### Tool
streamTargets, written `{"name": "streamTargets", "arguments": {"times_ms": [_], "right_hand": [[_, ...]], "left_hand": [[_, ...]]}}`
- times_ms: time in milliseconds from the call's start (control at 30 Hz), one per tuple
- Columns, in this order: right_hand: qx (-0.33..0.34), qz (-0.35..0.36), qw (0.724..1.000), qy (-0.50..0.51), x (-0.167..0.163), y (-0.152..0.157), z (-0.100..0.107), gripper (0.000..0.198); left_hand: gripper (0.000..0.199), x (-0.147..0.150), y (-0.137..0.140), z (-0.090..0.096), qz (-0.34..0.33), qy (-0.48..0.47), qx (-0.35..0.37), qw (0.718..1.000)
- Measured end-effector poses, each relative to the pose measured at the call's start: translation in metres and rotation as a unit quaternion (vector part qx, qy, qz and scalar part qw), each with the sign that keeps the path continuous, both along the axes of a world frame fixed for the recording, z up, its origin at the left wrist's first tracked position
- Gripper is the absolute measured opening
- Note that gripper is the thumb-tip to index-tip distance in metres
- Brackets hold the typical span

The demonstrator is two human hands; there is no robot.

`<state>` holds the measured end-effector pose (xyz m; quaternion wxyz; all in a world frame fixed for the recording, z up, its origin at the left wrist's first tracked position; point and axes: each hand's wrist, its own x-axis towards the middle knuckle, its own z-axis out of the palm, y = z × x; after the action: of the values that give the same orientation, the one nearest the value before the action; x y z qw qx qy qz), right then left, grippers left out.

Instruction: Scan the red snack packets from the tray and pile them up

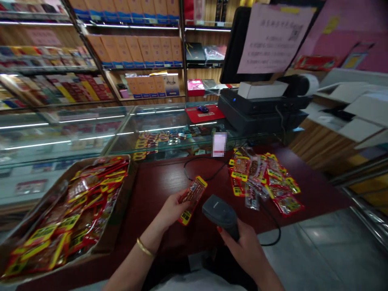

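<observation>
Between the thumb and fingers of my left hand [175, 209] is a red and yellow snack packet [195, 195], tilted above the dark red counter [151, 190]. My right hand [247, 246] wraps round the handle of a dark grey barcode scanner [220, 211], whose head points toward the packet without touching it. To the right lies a loose pile of similar snack packets [275, 178], some in clear wrapping. On my left stands an open cardboard box [126, 190] filled with more red and yellow packets [81, 210].
A black cable [276, 226] loops over the counter. Behind it are a glass display case [121, 137], a mouse [202, 109] on a red mat [194, 115], and a till [260, 109] with a paper-covered monitor [232, 48]. Shelves of boxes [136, 48] line the back.
</observation>
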<state>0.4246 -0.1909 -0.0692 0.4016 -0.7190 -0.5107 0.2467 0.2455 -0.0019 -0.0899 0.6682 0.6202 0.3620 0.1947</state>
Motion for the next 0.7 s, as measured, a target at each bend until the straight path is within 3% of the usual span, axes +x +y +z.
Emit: {"name": "streamTargets", "arguments": {"times_ms": [133, 267, 333, 400, 467, 533, 633, 700], "right_hand": [[0.012, -0.054, 0.998, -0.013, 0.009, -0.014, -0.004, 0.030], [0.014, -0.109, 0.994, -0.025, 0.017, -0.028, -0.013, 0.036], [0.016, -0.129, 0.991, -0.032, 0.019, -0.032, -0.014, 0.037], [0.017, -0.144, 0.989, -0.040, 0.020, -0.033, -0.015, 0.039], [0.016, -0.147, 0.988, -0.043, 0.020, -0.034, -0.015, 0.042], [0.011, -0.128, 0.991, -0.037, 0.020, -0.035, -0.018, 0.047], [-0.022, -0.107, 0.993, -0.034, 0.025, -0.037, -0.029, 0.052], [-0.060, -0.062, 0.996, -0.033, 0.031, -0.033, -0.040, 0.056]], "left_hand": [[0.049, 0.091, 0.017, 0.006, -0.041, -0.028, 0.067, 0.997], [0.039, 0.198, 0.028, 0.019, -0.069, 0.021, 0.145, 0.987], [0.035, 0.235, 0.030, 0.025, -0.086, 0.027, 0.159, 0.983], [0.032, 0.248, 0.027, 0.030, -0.095, 0.025, 0.177, 0.979], [0.032, 0.236, 0.023, 0.032, -0.088, 0.026, 0.197, 0.976], [0.037, 0.199, 0.018, 0.034, -0.065, 0.033, 0.255, 0.964], [0.041, 0.111, 0.009, 0.040, -0.015, 0.062, 0.353, 0.933], [0.037, 0.042, 0.006, 0.049, 0.042, 0.101, 0.378, 0.919]]}}
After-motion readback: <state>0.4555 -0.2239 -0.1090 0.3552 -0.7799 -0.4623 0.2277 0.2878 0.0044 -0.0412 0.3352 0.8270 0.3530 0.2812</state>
